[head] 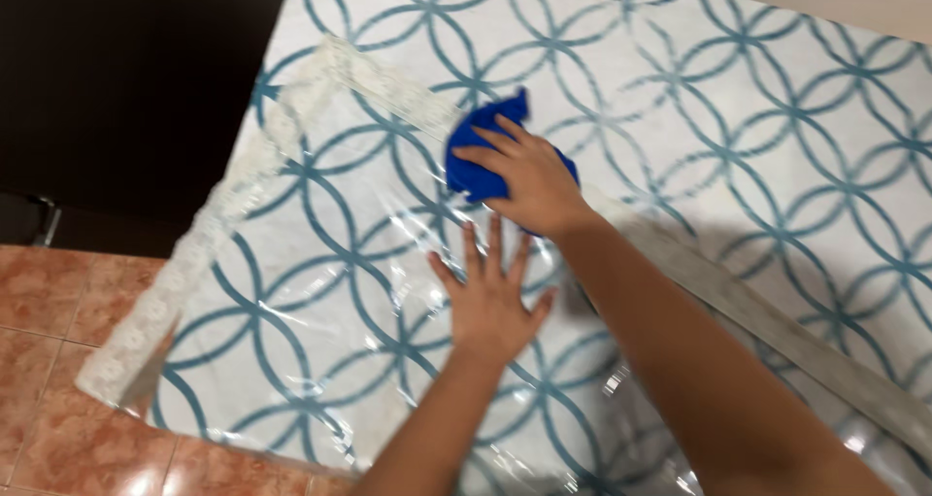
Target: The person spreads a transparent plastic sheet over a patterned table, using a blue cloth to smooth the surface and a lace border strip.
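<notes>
**Blue cloth under right hand, clear cover held flat by left**

Position: the blue cloth (478, 161) lies bunched on the counter (777, 98), on top of a clear plastic cover (320, 292) that overlies a white tablecloth with teal interlocking circles. One pointed fold of the cloth sticks up beyond the fingertips, toward the far side of the counter.

Right hand (529, 181): palm down on the cloth, fingers slightly apart and curved over it, pressing rather than pinching. Most of the cloth sits under the palm; only its left and far edges show.

Left hand (490, 297): flat on the plastic just beside the right wrist, fingers spread wide, holding nothing.

Handling, judged: the cloth looks soft, light and limp. It crumples to the shape of the hand and would not hold any form alone. Best held as a wad under the palm, or gathered by its bunched middle. The plastic looks thin, glossy and slippery, with wrinkles and glare streaks near the left hand; it likely slides and rucks unless pinned.

Surroundings: lace trim (233, 181) edges the cover at the counter's corner. Reddish tiled floor (58, 312) lies below, and a dark chair (126, 79) stands at upper left.
</notes>
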